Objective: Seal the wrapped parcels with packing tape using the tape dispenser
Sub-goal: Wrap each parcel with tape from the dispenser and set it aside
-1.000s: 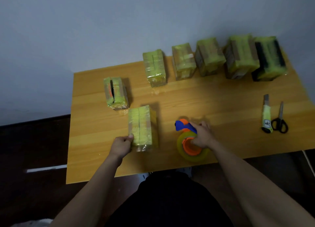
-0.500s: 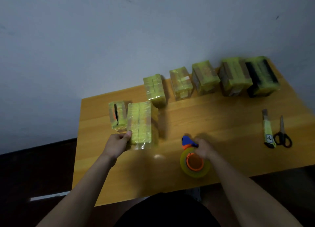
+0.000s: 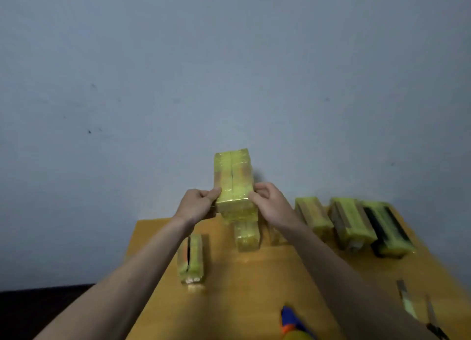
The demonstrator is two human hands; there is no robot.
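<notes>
Head view: we've raised the yellow-wrapped parcel [image 3: 233, 184] off the wooden table [image 3: 254, 283] — left hand [image 3: 197, 205] & right hand [image 3: 270, 203] both pinch its sides now. Tape dispenser [image 3: 293, 325] lies released at bottom edge, right hand gone from it.

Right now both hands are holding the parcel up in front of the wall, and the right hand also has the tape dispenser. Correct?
Not quite. In the head view the tape dispenser lies on the table, ungripped. The left hand and the right hand both hold the parcel up before the wall.
</notes>
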